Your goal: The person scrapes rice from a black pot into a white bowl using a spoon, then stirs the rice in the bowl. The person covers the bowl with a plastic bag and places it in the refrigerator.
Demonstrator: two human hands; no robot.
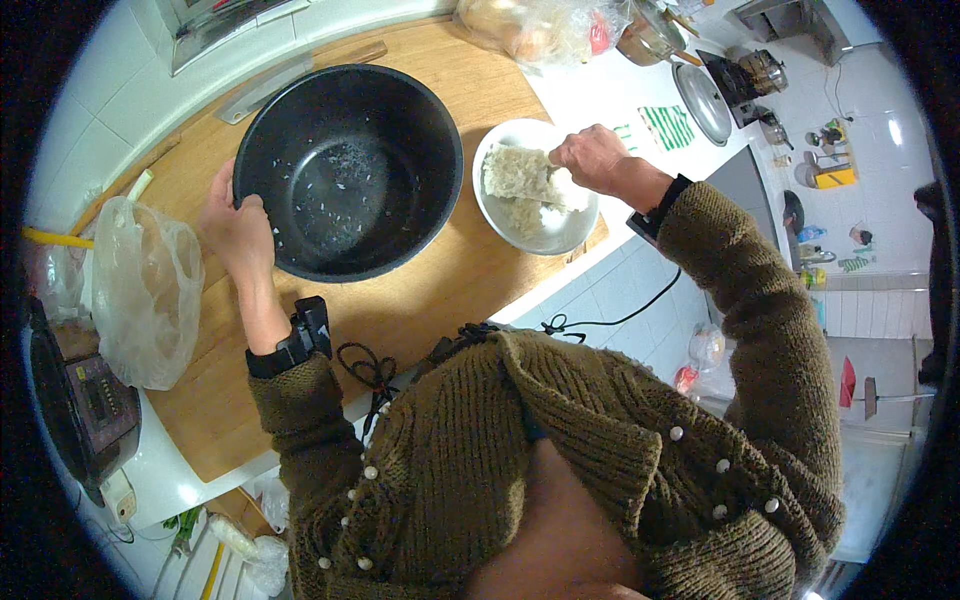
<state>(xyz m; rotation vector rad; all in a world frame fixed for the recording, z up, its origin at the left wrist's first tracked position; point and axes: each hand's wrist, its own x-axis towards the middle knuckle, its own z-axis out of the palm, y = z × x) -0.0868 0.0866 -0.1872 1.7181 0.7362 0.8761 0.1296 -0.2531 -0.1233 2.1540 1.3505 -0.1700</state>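
My left hand (244,229) grips the rim of a dark rice cooker inner pot (347,172), thumb over its near left edge. A few grains of rice cling to the pot's inside. To the pot's right stands a white bowl (534,244) with clumps of cooked rice (517,174) in it. Over the bowl's right side, my right hand (592,157) is closed around something mostly hidden, perhaps the handle of a rice paddle whose pale blade lies in the rice.
A cleaver (259,94) lies behind the pot on the wooden board (420,300). At left are a plastic bag (146,292) and a rice cooker (97,405). Bagged food (536,30), a pan (649,37), a metal lid (703,105) and a green-striped cloth (666,127) are at upper right.
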